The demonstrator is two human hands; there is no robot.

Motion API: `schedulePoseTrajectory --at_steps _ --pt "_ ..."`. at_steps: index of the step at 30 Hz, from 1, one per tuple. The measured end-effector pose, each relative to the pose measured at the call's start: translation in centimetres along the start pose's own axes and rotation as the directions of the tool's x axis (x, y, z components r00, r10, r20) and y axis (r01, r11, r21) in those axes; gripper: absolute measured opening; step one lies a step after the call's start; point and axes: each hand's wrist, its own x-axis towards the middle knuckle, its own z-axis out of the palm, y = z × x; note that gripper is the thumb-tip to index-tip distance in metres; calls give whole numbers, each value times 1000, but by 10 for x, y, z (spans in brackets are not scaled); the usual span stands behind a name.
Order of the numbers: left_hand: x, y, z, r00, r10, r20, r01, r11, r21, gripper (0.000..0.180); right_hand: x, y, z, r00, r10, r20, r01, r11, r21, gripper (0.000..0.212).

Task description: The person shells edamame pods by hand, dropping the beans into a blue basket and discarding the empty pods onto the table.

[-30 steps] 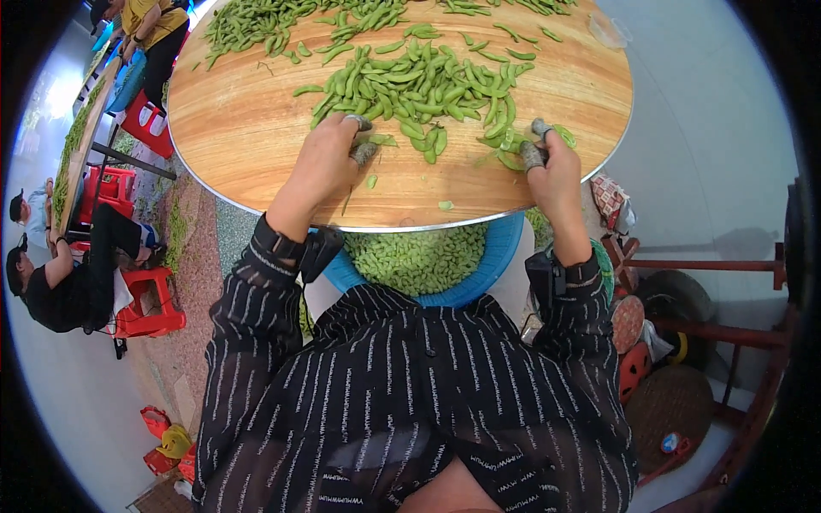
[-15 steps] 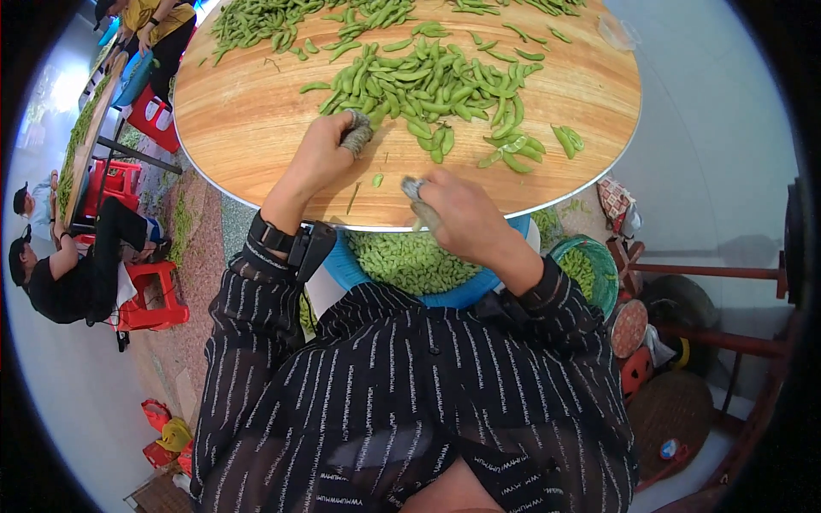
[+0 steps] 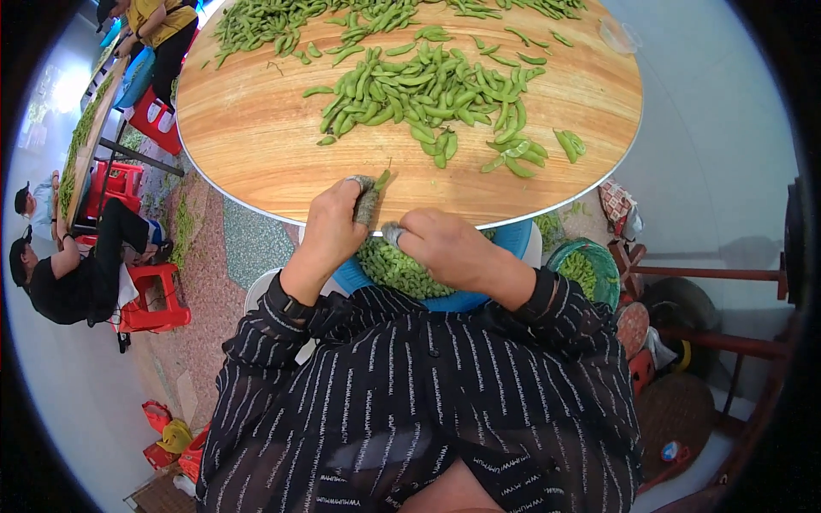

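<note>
At the near edge of the round wooden table (image 3: 256,128), my left hand (image 3: 335,224) pinches a green soybean pod (image 3: 382,179) that pokes up past its grey-wrapped fingers. My right hand (image 3: 449,248) is closed close beside it, grey wrapping on its thumb or fingertip. Whatever lies between the right fingers is hidden. Below both hands a blue basin (image 3: 513,242) holds many shelled green beans (image 3: 402,272). A heap of soybean pods (image 3: 419,85) lies on the table beyond my hands, with a few pods (image 3: 517,154) apart on the right.
More pods (image 3: 265,30) spread along the table's far side, near a clear plastic cup (image 3: 620,36). A green basket (image 3: 616,274) of pale green beans stands at the right. Red stools (image 3: 154,299) and other people, one in black (image 3: 81,265), are at the left.
My left hand has drawn back toward the table's near edge and now has a pod. My right hand has moved left and nearer, close to it. A loose bean is gone from the tabletop.
</note>
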Motion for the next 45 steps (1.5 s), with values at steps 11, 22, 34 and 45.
schedulePoseTrajectory --at_steps 11,22,34,45 --pt "75 50 33 975 120 188 -28 902 -432 17 -52 4 -37 927 372 -52 -361 921 143 17" --pt "95 7 27 944 267 195 -284 957 64 14 -39 57 -41 777 449 -441 -463 883 82 18" --pt "37 50 13 985 168 -29 -167 909 -383 21 -18 13 -33 697 711 92 -164 33 986 9" --pt "29 53 6 936 338 -96 -351 877 -329 27 -14 0 -37 701 709 79 -210 99 973 9"
